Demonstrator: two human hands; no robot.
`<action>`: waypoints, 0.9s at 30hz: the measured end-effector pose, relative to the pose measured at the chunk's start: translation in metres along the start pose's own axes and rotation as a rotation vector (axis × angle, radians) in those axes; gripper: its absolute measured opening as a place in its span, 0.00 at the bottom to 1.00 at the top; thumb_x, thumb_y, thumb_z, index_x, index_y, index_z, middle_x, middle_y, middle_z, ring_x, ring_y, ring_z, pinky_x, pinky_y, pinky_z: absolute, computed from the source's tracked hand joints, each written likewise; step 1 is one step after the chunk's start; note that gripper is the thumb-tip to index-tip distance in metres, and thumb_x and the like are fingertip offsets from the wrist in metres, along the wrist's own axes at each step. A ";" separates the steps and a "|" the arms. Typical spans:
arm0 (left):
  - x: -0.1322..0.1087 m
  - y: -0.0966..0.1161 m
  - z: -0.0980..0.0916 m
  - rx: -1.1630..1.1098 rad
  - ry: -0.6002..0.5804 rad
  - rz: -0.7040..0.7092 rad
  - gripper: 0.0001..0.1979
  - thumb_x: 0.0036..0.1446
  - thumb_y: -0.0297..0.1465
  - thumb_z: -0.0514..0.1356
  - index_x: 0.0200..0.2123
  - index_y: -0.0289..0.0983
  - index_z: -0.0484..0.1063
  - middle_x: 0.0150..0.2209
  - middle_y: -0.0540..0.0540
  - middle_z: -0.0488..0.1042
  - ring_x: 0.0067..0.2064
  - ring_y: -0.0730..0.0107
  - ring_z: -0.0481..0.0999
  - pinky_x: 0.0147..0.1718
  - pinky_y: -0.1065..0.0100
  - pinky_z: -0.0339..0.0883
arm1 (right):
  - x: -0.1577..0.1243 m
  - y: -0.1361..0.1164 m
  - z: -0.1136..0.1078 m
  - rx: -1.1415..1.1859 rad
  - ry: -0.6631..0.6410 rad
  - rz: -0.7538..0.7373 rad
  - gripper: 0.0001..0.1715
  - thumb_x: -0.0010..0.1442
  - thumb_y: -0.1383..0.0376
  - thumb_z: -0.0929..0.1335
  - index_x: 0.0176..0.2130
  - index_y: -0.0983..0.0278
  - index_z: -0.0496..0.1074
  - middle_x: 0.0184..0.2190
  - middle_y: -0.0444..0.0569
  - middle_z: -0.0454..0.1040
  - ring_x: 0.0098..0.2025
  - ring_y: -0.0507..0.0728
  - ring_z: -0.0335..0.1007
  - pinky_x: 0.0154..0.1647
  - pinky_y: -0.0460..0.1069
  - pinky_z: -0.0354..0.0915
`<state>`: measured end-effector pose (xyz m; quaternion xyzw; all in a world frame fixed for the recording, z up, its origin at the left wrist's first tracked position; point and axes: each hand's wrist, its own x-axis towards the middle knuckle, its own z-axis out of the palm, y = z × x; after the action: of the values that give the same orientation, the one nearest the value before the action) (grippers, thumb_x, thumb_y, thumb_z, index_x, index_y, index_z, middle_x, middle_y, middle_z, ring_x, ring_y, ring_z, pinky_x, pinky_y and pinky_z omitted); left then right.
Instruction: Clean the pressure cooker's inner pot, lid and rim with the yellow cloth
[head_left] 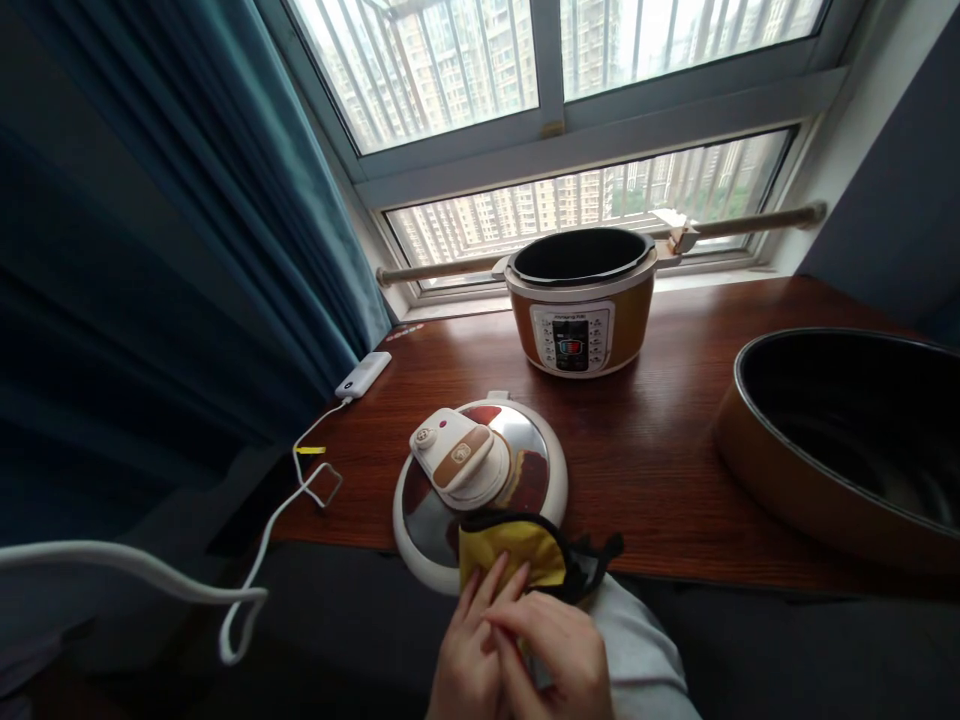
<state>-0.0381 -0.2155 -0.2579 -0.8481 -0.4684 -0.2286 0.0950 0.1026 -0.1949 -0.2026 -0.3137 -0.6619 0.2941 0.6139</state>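
At the bottom centre, my left hand (469,655) grips a yellow cleaning cloth (517,548) with black edging, its fingers pressed along the yellow side. My right hand (559,645) is closed beside and partly over it, thumb and forefinger pinched together. A sliver of yellow shows between the two hands, though their lower parts hide most of the hold. Just beyond the cloth lies a round pressure cooker lid (555,460), with a cream rim, a mirrored top and a cream and brown handle. The cloth covers part of the lid's near right edge.
An uncovered electric pressure cooker (637,325) stands at the back of the wooden table (645,430), before the window. A large brown pot (772,470) is at right. On the left are a white power bank (364,374) and its cable (262,540), near a blue curtain (247,170).
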 end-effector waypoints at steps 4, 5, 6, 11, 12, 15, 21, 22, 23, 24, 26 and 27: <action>-0.012 -0.021 -0.010 0.006 0.036 -0.055 0.23 0.56 0.25 0.50 0.56 0.38 0.60 0.56 0.43 0.65 0.61 0.57 0.57 0.57 0.55 0.56 | -0.003 0.000 0.000 0.009 0.082 0.094 0.09 0.56 0.72 0.62 0.35 0.62 0.70 0.22 0.43 0.72 0.23 0.50 0.67 0.26 0.44 0.61; -0.016 -0.029 -0.013 0.004 0.076 -0.134 0.24 0.56 0.24 0.50 0.57 0.38 0.59 0.56 0.42 0.65 0.61 0.57 0.57 0.57 0.55 0.55 | -0.003 -0.001 -0.001 0.008 0.090 0.120 0.09 0.56 0.72 0.63 0.35 0.62 0.70 0.21 0.42 0.72 0.22 0.49 0.67 0.26 0.44 0.60; -0.018 -0.038 -0.016 0.001 0.118 -0.234 0.24 0.56 0.24 0.50 0.57 0.38 0.58 0.56 0.42 0.65 0.60 0.58 0.58 0.57 0.56 0.55 | -0.002 -0.001 -0.001 0.010 0.091 0.147 0.09 0.56 0.72 0.63 0.35 0.61 0.70 0.20 0.41 0.72 0.22 0.49 0.67 0.26 0.44 0.60; -0.013 -0.090 -0.026 -0.017 0.142 -0.859 0.15 0.58 0.33 0.50 0.46 0.37 0.67 0.44 0.38 0.74 0.48 0.55 0.73 0.43 0.61 0.66 | 0.000 -0.005 -0.002 0.026 0.065 0.234 0.08 0.56 0.71 0.63 0.34 0.61 0.71 0.20 0.42 0.73 0.22 0.50 0.68 0.25 0.44 0.61; -0.007 -0.102 -0.027 -0.022 0.113 -0.955 0.13 0.58 0.35 0.49 0.41 0.36 0.69 0.38 0.38 0.75 0.43 0.54 0.75 0.39 0.61 0.67 | 0.000 -0.006 -0.002 0.031 0.059 0.240 0.08 0.56 0.71 0.63 0.34 0.61 0.71 0.19 0.42 0.73 0.21 0.50 0.68 0.25 0.44 0.61; 0.021 -0.137 -0.029 -0.100 0.120 -1.074 0.15 0.56 0.39 0.50 0.30 0.35 0.69 0.28 0.40 0.74 0.34 0.55 0.75 0.33 0.62 0.66 | -0.001 -0.005 0.000 0.032 0.051 0.240 0.08 0.56 0.71 0.63 0.33 0.61 0.71 0.19 0.41 0.72 0.21 0.50 0.68 0.25 0.44 0.61; 0.094 -0.186 -0.028 -0.262 0.171 -0.933 0.20 0.56 0.41 0.46 0.39 0.31 0.68 0.38 0.38 0.74 0.42 0.57 0.72 0.41 0.62 0.64 | -0.006 -0.001 0.003 0.016 0.041 0.240 0.09 0.57 0.70 0.63 0.33 0.61 0.71 0.19 0.42 0.73 0.21 0.50 0.68 0.25 0.44 0.61; 0.107 -0.190 -0.027 -0.292 0.149 -0.886 0.21 0.56 0.40 0.46 0.41 0.31 0.68 0.40 0.37 0.74 0.44 0.58 0.72 0.43 0.62 0.63 | -0.006 -0.001 0.003 0.011 0.037 0.241 0.09 0.57 0.70 0.63 0.33 0.61 0.71 0.19 0.42 0.73 0.21 0.50 0.68 0.25 0.44 0.61; 0.120 -0.193 -0.026 -0.332 0.104 -0.828 0.21 0.56 0.40 0.46 0.42 0.31 0.68 0.42 0.38 0.74 0.45 0.59 0.71 0.44 0.63 0.63 | -0.007 0.000 0.003 0.006 0.034 0.241 0.08 0.56 0.70 0.63 0.33 0.61 0.71 0.19 0.41 0.73 0.21 0.50 0.68 0.25 0.44 0.61; 0.132 -0.194 -0.025 -0.377 0.042 -0.767 0.21 0.55 0.39 0.47 0.42 0.31 0.69 0.43 0.40 0.74 0.45 0.61 0.71 0.45 0.64 0.63 | -0.007 0.000 0.003 0.003 0.032 0.239 0.08 0.56 0.70 0.63 0.33 0.61 0.71 0.19 0.41 0.73 0.21 0.50 0.68 0.25 0.44 0.61; 0.152 -0.192 -0.025 -0.453 -0.086 -0.660 0.19 0.52 0.38 0.51 0.42 0.33 0.71 0.42 0.43 0.75 0.44 0.62 0.72 0.45 0.65 0.63 | -0.007 0.001 0.004 0.004 0.032 0.232 0.08 0.56 0.70 0.63 0.33 0.61 0.71 0.19 0.40 0.73 0.21 0.50 0.68 0.25 0.44 0.61; 0.159 -0.188 -0.026 -0.478 -0.143 -0.617 0.18 0.51 0.37 0.53 0.41 0.33 0.72 0.41 0.43 0.76 0.43 0.62 0.73 0.45 0.65 0.63 | -0.007 0.001 0.004 0.007 0.033 0.229 0.08 0.56 0.70 0.63 0.34 0.61 0.71 0.19 0.40 0.73 0.21 0.49 0.68 0.25 0.44 0.61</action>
<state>-0.1311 -0.0035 -0.1694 -0.6794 -0.6403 -0.2893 -0.2113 0.0990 -0.2000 -0.2082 -0.3900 -0.6104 0.3596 0.5882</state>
